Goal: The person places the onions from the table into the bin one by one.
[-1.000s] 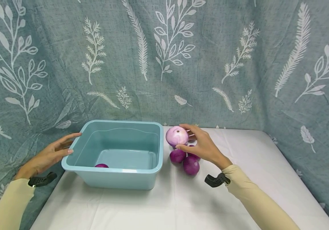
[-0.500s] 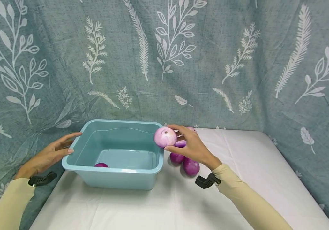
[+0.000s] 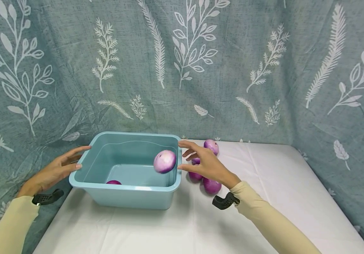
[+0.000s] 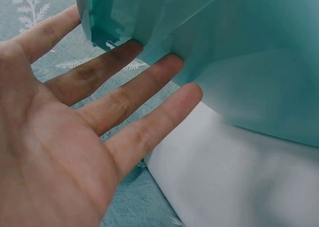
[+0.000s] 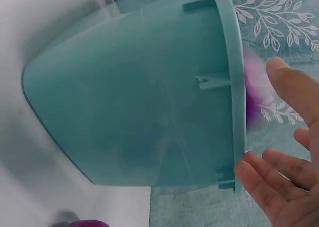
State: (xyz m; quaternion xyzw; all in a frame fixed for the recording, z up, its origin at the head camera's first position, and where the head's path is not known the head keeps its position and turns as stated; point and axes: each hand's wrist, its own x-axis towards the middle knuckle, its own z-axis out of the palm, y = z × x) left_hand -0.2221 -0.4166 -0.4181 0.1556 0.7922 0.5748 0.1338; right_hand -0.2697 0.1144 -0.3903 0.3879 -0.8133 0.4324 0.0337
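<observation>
A pale purple onion [image 3: 164, 161] is in the air inside the right end of the blue plastic tub [image 3: 131, 188], apart from my fingers. My right hand [image 3: 205, 164] is at the tub's right rim, its fingers spread with nothing between them. In the right wrist view the onion [image 5: 255, 90] shows as a blur beyond the rim. My left hand [image 3: 56, 171] rests at the tub's left rim; in the left wrist view its straight fingers [image 4: 149, 124] lie against the outer wall. Low in the tub, a dark purple onion [image 3: 113, 182] shows partly over the front rim.
Right of the tub, several onions lie in a group on the white cloth: a lighter onion [image 3: 211, 146] at the back and a dark purple onion [image 3: 212, 186] in front. A leaf-patterned curtain [image 3: 232, 70] stands behind the table.
My right hand has carried the pale onion left from the group to the tub and let it go over the inside. The left hand has stayed at the rim.
</observation>
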